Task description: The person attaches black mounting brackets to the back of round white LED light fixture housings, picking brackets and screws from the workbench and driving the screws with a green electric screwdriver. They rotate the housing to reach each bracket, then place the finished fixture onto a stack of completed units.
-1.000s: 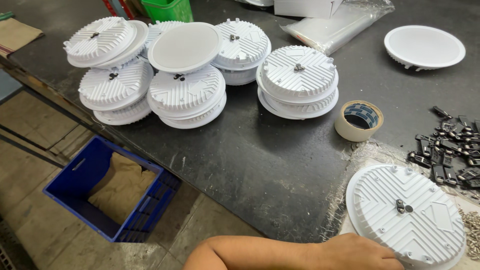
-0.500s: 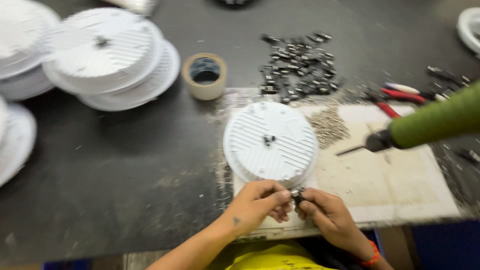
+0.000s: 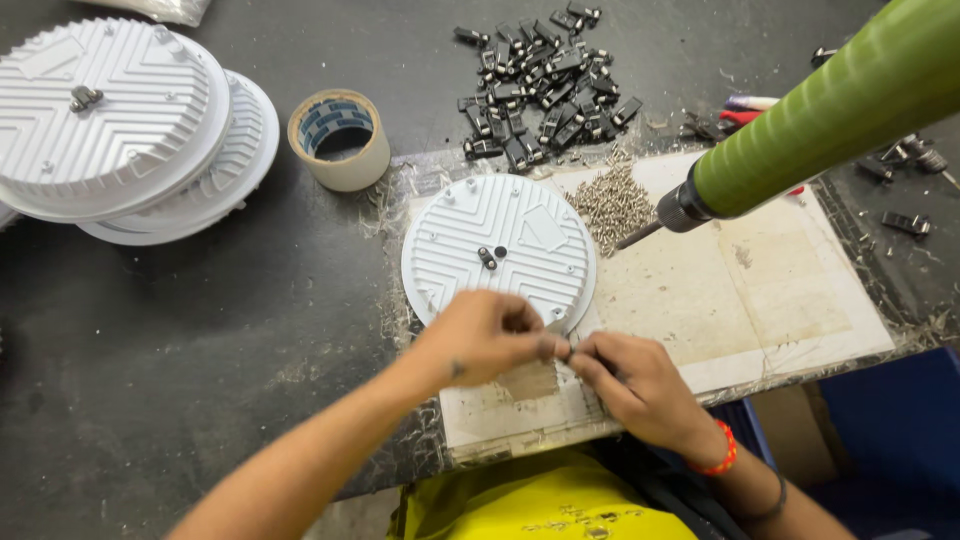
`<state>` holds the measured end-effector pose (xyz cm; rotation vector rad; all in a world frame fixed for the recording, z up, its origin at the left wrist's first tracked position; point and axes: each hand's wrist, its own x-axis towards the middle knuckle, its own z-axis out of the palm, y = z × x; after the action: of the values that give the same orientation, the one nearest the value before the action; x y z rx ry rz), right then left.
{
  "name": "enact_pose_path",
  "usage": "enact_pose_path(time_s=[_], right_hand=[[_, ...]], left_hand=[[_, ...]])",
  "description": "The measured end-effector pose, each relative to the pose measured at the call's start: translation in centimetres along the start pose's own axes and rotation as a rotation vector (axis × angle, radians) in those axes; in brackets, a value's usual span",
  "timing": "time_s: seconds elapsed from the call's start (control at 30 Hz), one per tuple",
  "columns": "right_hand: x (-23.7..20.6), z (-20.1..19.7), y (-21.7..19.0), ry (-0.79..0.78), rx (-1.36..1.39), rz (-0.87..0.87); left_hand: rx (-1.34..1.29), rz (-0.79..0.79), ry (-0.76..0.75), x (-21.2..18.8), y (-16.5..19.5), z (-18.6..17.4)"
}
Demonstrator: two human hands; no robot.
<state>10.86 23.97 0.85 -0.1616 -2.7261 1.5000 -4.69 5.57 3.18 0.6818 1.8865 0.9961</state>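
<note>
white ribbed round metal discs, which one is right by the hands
The single white ribbed round metal disc lying on the pale mat, touching the left hand. The others sit stacked at far left.

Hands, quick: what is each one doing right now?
Left hand: fingers pinched shut on a small part, too small to identify.
Right hand: fingertips pinched on the same small part.

On your dark bench you have a tape roll (image 3: 340,138) beside stacked white ribbed discs (image 3: 120,125), a heap of black clips (image 3: 545,85) behind a pile of small screws (image 3: 612,200), and a green screwdriver (image 3: 830,110) hanging at right.
</note>
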Motion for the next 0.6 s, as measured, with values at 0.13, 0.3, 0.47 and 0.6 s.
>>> enact_pose_path(time_s=[0.13, 0.3, 0.47, 0.6], right_hand=[[1.6, 0.8, -0.6, 0.118, -0.355, -0.134], [2.2, 1.4, -1.4, 0.073, -0.635, -0.179], [2.2, 1.4, -1.8, 0.003, -0.699, -0.167], [2.0, 1.0, -2.3, -0.044, -0.732, -0.171]], left_hand=[[0.48, 0.168, 0.227, 1.6, 2.9, -1.0], [0.75, 0.053, 0.114, 2.6, 5.1, -1.6], [0.872, 0.147, 0.14, 3.1, 5.7, -0.6], [0.95, 0.23, 0.141, 3.2, 5.7, 0.3]])
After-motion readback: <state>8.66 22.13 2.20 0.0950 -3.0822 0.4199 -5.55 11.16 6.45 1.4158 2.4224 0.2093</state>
